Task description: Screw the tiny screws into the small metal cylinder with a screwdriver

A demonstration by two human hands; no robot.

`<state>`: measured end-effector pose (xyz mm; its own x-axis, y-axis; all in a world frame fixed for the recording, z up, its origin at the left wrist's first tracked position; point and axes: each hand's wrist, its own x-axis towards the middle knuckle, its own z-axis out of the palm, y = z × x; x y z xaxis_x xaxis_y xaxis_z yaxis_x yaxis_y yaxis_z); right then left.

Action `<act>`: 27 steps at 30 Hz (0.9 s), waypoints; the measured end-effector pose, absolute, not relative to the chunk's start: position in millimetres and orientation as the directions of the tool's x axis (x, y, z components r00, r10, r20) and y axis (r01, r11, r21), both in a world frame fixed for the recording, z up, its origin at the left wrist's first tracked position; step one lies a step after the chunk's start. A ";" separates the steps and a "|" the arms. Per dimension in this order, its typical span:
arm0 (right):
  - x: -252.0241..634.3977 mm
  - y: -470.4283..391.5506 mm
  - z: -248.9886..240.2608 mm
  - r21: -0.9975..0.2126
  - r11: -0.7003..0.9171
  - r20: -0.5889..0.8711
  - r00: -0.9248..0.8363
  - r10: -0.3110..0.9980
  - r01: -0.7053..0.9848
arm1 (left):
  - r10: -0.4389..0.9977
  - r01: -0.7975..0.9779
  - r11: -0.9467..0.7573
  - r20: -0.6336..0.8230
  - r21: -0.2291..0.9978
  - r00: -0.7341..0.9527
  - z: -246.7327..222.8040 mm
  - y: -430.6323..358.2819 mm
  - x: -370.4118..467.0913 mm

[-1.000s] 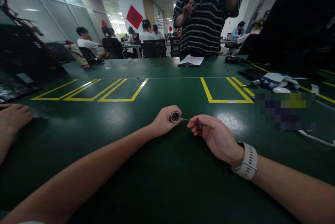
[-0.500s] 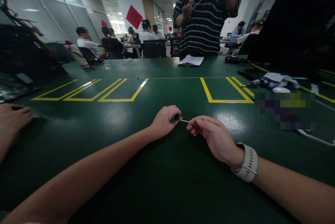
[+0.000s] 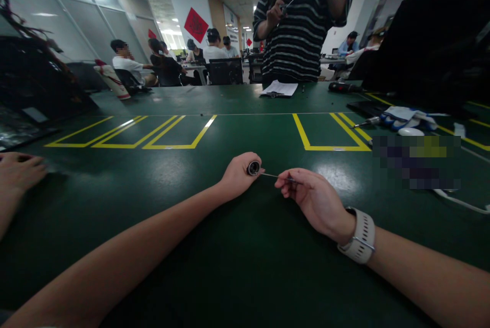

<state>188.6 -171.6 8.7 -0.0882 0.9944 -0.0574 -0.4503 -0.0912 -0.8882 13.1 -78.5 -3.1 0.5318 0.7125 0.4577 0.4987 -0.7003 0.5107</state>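
Observation:
My left hand (image 3: 238, 179) is closed around a small round part with a dark metal rim (image 3: 252, 168) and a hollow centre, its open end facing me. Most of that part is hidden by my fingers. Between thumb and fingertips, my right hand (image 3: 316, 200) pinches a thin metal rod (image 3: 270, 175), probably a slim tool whose handle end is mostly hidden. The rod's far tip reaches the rim of the round part; I cannot tell whether it goes inside. Both hands are just above the green table (image 3: 245, 256).
Across the table a person in a striped top (image 3: 293, 42) holds a red-ended tool and a small part. A clipboard with paper (image 3: 279, 88), a power drill (image 3: 345, 87) and gloves (image 3: 408, 117) lie farther back. Another person's hand (image 3: 23, 174) rests at the left edge.
My left hand and the round part have shifted slightly left and up. My right fingertips have drawn a little to the right, so more of the rod shows.

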 end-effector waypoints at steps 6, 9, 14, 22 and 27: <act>187.2 -174.2 11.8 -0.911 -0.026 -0.027 -0.003 1.000 -0.411 | 0.722 0.521 -0.691 0.446 0.501 0.528 -3.3 -77.8 12.5; 186.9 -173.5 10.7 -0.917 -0.011 -0.021 0.021 1.000 -0.399 | 0.718 0.528 -0.695 0.424 0.488 0.552 -2.5 -78.4 12.9; 187.3 -172.1 7.2 -0.958 0.010 -0.012 0.076 0.997 -0.286 | 0.755 0.590 -0.655 0.399 0.471 0.520 -1.9 -79.1 13.4; 188.0 -172.8 5.4 -0.983 0.055 0.035 0.112 0.993 -0.177 | 0.775 0.605 -0.632 0.381 0.484 0.504 -4.8 -77.4 13.1; 190.5 -173.8 7.1 -0.980 0.168 0.165 0.034 0.986 -0.104 | 0.778 0.605 -0.627 0.371 0.490 0.507 -5.7 -77.3 12.8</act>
